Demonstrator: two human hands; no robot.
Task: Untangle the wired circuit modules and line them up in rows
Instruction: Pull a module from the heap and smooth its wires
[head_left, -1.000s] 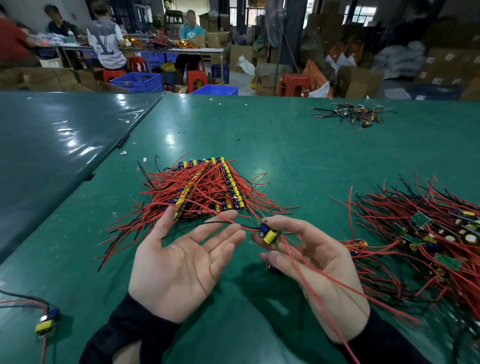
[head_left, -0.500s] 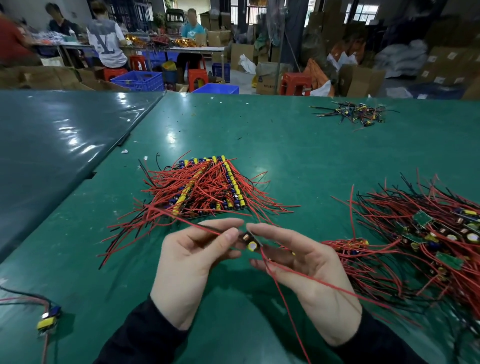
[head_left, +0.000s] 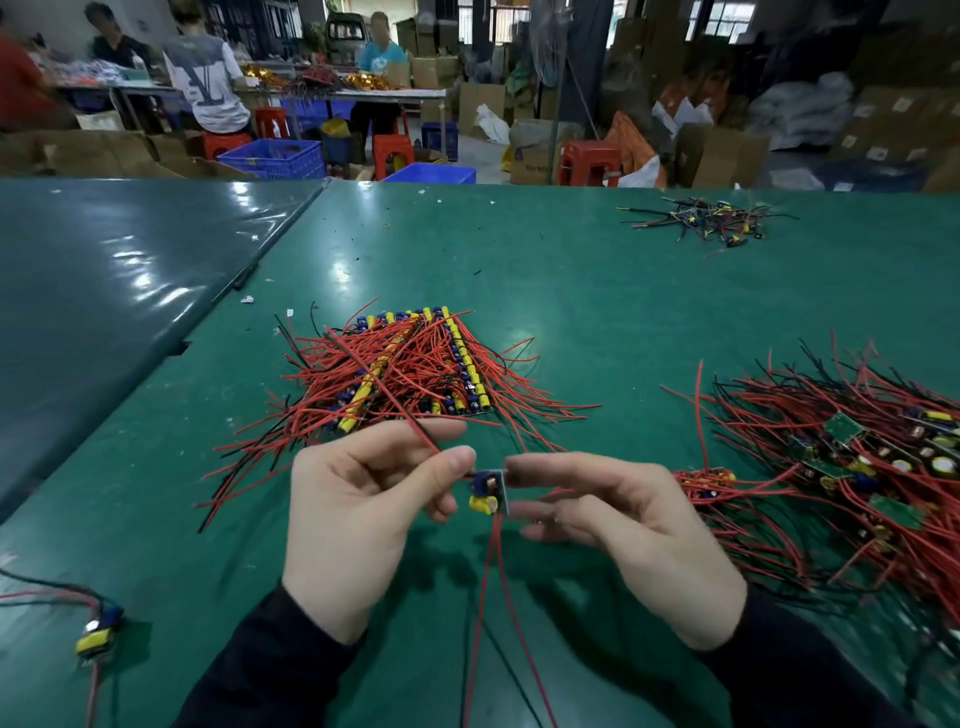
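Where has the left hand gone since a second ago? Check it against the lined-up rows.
Yes. The left hand, then palm-up and open, has turned over and closed to pinch a wire beside the module, still just below the rows.

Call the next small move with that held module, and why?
Probably carry the module forward and lay it against the lined-up rows. Both hands, left hand and right hand, pinch it clear of the tangled pile, its red wires hanging free.
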